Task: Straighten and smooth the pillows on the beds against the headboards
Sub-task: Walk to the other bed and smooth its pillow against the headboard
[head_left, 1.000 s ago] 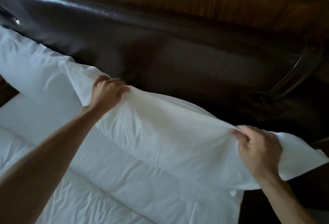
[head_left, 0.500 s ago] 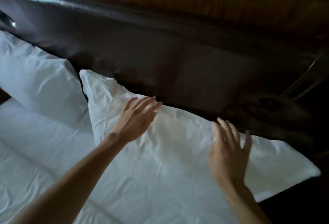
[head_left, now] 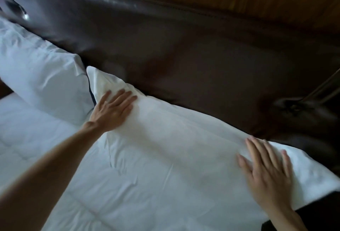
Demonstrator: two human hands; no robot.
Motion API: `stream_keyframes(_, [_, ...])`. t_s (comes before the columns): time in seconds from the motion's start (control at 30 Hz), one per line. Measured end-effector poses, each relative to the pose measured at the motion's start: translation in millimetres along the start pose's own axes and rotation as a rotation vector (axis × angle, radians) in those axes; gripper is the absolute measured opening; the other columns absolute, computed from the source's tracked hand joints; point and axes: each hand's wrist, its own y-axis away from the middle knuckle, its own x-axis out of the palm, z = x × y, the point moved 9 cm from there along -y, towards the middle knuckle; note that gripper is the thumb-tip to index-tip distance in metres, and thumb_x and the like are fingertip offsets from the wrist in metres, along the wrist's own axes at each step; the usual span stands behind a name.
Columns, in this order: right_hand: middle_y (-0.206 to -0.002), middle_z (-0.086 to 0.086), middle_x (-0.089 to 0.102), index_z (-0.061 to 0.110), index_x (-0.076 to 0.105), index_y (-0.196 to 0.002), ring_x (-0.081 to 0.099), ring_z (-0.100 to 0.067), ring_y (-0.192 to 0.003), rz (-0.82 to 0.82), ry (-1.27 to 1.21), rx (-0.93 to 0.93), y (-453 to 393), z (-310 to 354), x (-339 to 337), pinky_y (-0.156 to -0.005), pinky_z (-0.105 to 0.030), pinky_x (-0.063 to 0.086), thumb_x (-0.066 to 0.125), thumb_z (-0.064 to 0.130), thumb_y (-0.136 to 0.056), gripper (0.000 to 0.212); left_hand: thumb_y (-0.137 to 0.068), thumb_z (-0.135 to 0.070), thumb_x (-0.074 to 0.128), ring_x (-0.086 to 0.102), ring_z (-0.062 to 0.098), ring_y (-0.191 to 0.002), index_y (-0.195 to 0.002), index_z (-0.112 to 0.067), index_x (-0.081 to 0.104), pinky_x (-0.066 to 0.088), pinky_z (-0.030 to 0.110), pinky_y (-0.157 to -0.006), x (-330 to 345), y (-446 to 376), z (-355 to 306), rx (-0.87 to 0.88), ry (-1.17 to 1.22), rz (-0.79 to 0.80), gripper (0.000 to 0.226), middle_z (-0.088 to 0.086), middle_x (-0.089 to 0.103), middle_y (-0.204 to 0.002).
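A: Smoothing is judged to be the step in hand. The near pillow (head_left: 174, 138) is seen lying flat at the head edge of the bed (head_left: 27, 138), its long side touching the headboard (head_left: 184, 56). The left hand (head_left: 112, 111) is laid flat near the pillow's left corner, fingers straight and spread, nothing gripped. The right hand (head_left: 266, 172) is pressed flat towards the right end, fingers likewise straight, nothing held.

B: And the second pillow (head_left: 40, 76)?

A: It is propped at the left, against the same headboard, just beside the near one; whether the two touch cannot be told. No hand is on it.

B: Handling?

A: The near pillow is judged light and very soft, thinly filled towards the right, where the case lies almost flat. Creases are visible across its front. The cotton is expected to slide readily over the bedding and to wrinkle under a dragged palm.

B: Where should hold be taken?

A: At the two upper corners, by pinching case and filling together, if lifting is wanted; for smoothing, flat palms stroked outward from the middle are judged sufficient.
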Motion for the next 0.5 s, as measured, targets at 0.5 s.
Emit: stream_keyframes(0.5, [-0.161,-0.005,0.039,0.025,0.049,-0.148,0.040,-0.024,-0.147,0.006,-0.133,0.049,-1,157,28,-0.122,-0.062,0.020,0.047,0.048,-0.101,0.053,-0.107,-0.037,0.030,0.024,0.016,-0.153,-0.156,-0.035,0.031,0.025,0.052,-0.122,26,56,-142,0.218,0.105,-0.366,0.049,-0.003,0.029,-0.165])
